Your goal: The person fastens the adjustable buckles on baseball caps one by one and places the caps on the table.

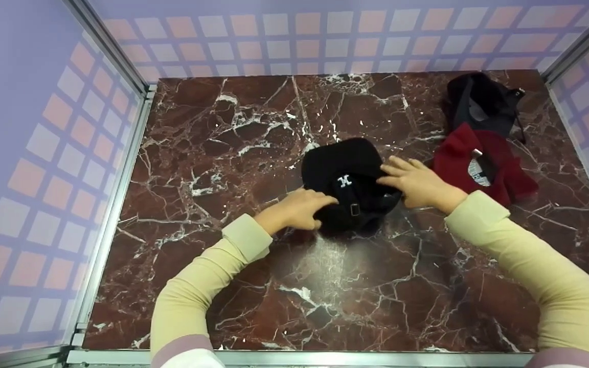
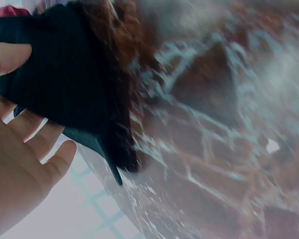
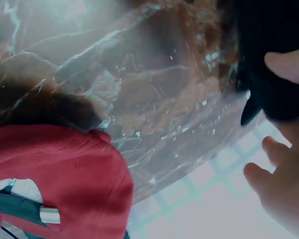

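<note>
A black cap (image 1: pixel 343 158) lies mid-table, its brim pointing away from me. A small white mark and a strap with a metal buckle (image 1: pixel 354 209) show on it. My left hand (image 1: pixel 302 208) holds the cap's left side; in the left wrist view the thumb lies on the cloth, with fingers behind it. At the right side, my right hand (image 1: pixel 417 182) grips the cap's edge, its outer fingers spread. The right wrist view has that thumb (image 3: pixel 289 65) on the black cloth; part of the grip is hidden there.
To the right lies a red cap (image 1: pixel 455 161), its strap opening and a white label facing up. Behind it a dark grey cap (image 1: pixel 496 120) touches it. Tiled purple panels (image 1: pixel 274 41) border the marbled table (image 1: pixel 212 153) at the back and sides.
</note>
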`<state>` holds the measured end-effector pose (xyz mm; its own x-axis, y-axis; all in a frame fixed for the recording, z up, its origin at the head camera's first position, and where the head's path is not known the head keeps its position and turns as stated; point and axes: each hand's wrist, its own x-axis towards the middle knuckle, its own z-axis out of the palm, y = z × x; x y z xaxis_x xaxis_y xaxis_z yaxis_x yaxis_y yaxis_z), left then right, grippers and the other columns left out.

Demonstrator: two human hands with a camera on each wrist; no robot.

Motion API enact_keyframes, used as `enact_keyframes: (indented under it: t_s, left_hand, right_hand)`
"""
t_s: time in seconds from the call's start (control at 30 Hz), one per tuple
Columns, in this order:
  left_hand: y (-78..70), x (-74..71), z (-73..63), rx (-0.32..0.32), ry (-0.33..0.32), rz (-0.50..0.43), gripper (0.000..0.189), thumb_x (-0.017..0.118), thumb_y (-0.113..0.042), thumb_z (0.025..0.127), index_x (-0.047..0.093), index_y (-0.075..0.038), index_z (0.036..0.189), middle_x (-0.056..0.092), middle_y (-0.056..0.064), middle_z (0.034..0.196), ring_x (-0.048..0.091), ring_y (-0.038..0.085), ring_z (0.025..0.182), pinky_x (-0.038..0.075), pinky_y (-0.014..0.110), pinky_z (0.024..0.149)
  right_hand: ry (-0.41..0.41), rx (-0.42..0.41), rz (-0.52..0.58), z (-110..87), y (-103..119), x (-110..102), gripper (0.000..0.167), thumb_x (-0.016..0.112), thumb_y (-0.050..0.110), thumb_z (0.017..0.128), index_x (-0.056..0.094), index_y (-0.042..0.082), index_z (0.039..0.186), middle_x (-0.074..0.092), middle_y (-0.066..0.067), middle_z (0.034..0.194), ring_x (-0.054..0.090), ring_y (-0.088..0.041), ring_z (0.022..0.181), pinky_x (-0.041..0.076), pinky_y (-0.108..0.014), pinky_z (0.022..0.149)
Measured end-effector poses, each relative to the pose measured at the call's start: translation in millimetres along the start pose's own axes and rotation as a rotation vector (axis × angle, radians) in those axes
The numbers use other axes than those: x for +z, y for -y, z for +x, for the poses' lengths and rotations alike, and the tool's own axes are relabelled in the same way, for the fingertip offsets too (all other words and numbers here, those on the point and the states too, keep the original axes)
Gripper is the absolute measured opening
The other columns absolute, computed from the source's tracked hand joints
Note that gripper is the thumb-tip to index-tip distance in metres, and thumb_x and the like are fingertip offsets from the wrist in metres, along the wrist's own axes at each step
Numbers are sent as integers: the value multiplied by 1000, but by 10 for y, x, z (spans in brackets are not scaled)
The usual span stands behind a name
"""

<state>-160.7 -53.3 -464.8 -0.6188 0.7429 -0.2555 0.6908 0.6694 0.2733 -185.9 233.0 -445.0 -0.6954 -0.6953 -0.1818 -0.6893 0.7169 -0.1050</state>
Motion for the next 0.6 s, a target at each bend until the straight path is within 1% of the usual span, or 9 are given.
enact_keyframes:
  t_s: [0.07, 0.17, 0.27, 0.33, 0.4, 0.47, 0.53, 0.6]
  left_hand:
    - [-43, 9, 23, 5, 15, -2, 60, 59, -25, 77, 38, -18, 132, 53, 5, 122, 51, 25, 109, 37, 41, 94]
    - [-93, 23, 55, 3, 24, -7, 60, 57, -21, 79, 35, -18, 134, 54, 6, 122, 52, 25, 107, 38, 40, 93]
    - [-115, 30, 73, -3, 29, -33, 56, 53, -15, 79, 37, -18, 133, 58, 9, 117, 57, 26, 99, 43, 40, 87]
    - [-122, 31, 79, -10, 33, -53, 53, 51, -13, 80, 39, -19, 131, 59, 10, 114, 59, 27, 94, 45, 41, 82]
    - [-126, 24, 80, -18, 40, -76, 51, 49, -12, 80, 42, -20, 130, 60, 11, 111, 59, 28, 91, 46, 41, 79]
    - [-127, 13, 79, -26, 45, -89, 49, 49, -12, 80, 43, -20, 129, 60, 12, 112, 59, 29, 94, 46, 42, 79]
    - [-125, 3, 80, -36, 47, -102, 48, 49, -12, 80, 44, -20, 128, 59, 12, 113, 58, 29, 97, 46, 42, 81]
    - [-117, -4, 80, -45, 48, -116, 47, 49, -13, 81, 45, -19, 127, 59, 12, 114, 57, 28, 98, 45, 42, 81]
  right_hand:
    - [-20, -42, -38, 12, 45, 40, 60, 61, 2, 53, 60, 13, 112, 46, -14, 131, 29, -36, 128, 24, -58, 97]
    - [-44, -102, -72, 27, 109, 78, 49, 62, 4, 54, 65, 13, 102, 56, -11, 121, 35, -35, 125, 26, -57, 97]
    - [-45, -135, -77, 38, 157, 91, 45, 62, 4, 55, 67, 12, 99, 63, -6, 111, 41, -32, 122, 27, -55, 97]
    - [-37, -140, -69, 42, 177, 94, 44, 62, 3, 55, 68, 13, 98, 66, -4, 104, 45, -31, 118, 28, -54, 97]
    - [-15, -134, -46, 47, 190, 91, 43, 59, 2, 56, 68, 13, 97, 67, -3, 100, 49, -29, 115, 29, -53, 97]
    - [13, -115, -2, 53, 200, 83, 42, 57, 1, 58, 69, 12, 96, 68, -5, 98, 54, -27, 109, 29, -51, 98]
    - [53, -79, 60, 61, 208, 67, 42, 53, -1, 59, 69, 10, 95, 68, -6, 95, 57, -28, 102, 30, -49, 98]
    - [94, -27, 127, 66, 211, 50, 40, 50, -2, 60, 70, 9, 94, 68, -8, 92, 59, -30, 95, 36, -47, 93]
